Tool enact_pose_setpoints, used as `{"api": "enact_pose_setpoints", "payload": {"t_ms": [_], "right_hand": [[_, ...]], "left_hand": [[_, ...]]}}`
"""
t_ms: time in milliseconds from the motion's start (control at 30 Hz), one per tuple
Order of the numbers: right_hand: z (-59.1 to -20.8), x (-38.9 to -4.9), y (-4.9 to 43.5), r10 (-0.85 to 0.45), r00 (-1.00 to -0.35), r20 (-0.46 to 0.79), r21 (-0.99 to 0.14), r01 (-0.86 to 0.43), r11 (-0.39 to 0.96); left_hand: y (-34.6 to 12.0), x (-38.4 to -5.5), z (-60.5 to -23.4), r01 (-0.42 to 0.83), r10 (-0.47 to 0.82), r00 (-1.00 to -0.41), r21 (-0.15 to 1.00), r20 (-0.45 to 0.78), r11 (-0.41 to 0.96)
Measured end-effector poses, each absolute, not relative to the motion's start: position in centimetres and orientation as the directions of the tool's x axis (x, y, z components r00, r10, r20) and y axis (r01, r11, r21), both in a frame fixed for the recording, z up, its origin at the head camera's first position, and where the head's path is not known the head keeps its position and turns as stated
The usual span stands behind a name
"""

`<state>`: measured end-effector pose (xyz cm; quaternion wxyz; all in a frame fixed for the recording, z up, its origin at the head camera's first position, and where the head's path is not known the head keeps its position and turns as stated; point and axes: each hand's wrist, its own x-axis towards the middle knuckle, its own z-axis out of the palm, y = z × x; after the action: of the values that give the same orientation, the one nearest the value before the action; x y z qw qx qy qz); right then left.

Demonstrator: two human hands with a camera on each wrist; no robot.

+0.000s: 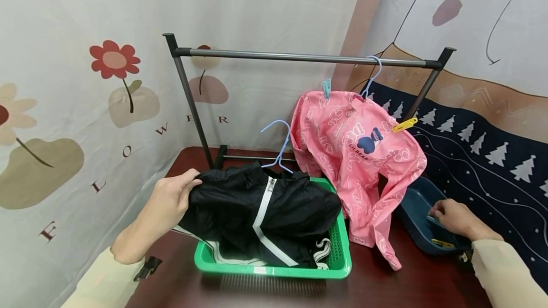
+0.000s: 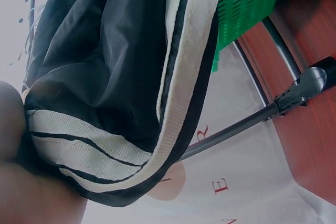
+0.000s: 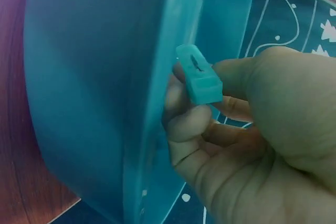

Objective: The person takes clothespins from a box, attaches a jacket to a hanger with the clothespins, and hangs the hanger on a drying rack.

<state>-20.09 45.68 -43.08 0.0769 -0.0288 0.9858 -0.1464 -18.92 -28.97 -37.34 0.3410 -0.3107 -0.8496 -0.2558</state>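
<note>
A black jacket (image 1: 231, 203) with white stripes and a zip lies over the green basket (image 1: 274, 271). My left hand (image 1: 169, 198) pinches its left shoulder or sleeve; white-edged black cloth (image 2: 126, 51) fills the left wrist view. A blue hanger (image 1: 280, 151) stands up out of the jacket's neck, its hook free of the rail. On the right, my right hand (image 1: 460, 217) is over the dark blue bin (image 1: 415, 203) and pinches a teal clothespin (image 3: 201, 80) between thumb and fingers. In the bin lies a yellow clothespin (image 1: 443, 243).
A grey clothes rack (image 1: 278, 55) stands behind the basket. From its rail hangs a pink jacket (image 1: 342, 141) on another blue hanger (image 1: 376, 70), with a teal clothespin (image 1: 327, 88) and a yellow clothespin (image 1: 405, 125) on its shoulders. The table (image 1: 171, 270) is dark red wood.
</note>
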Motion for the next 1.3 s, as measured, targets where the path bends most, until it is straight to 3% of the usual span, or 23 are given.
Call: {"api": "enact_pose_setpoints", "payload": {"t_ms": [367,567,933,1133,1300], "right_hand": [[-41.8,-19.2,44.5,-0.008,-0.995,-0.095,-0.415,0.032,0.909],[-40.4,-18.1,43.9,0.014,-0.999,-0.042,-0.415,0.03,0.91],[-37.9,-15.8,42.1,0.078,-0.978,0.196,-0.404,-0.008,0.915],[-37.2,-15.1,40.5,0.152,-0.923,0.353,-0.448,-0.025,0.894],[-36.7,-14.8,39.2,0.165,-0.868,0.469,-0.532,-0.129,0.837]], "left_hand": [[-29.0,-19.1,-37.4,0.703,0.349,-0.57,0.22,0.744,0.677],[-28.9,-19.1,-37.4,0.698,0.348,-0.577,0.226,0.739,0.679],[-28.9,-19.2,-37.6,0.698,0.346,-0.575,0.223,0.741,0.681],[-28.9,-19.3,-37.6,0.697,0.346,-0.576,0.225,0.74,0.68],[-28.8,-19.2,-37.6,0.698,0.343,-0.581,0.235,0.738,0.677]]}}
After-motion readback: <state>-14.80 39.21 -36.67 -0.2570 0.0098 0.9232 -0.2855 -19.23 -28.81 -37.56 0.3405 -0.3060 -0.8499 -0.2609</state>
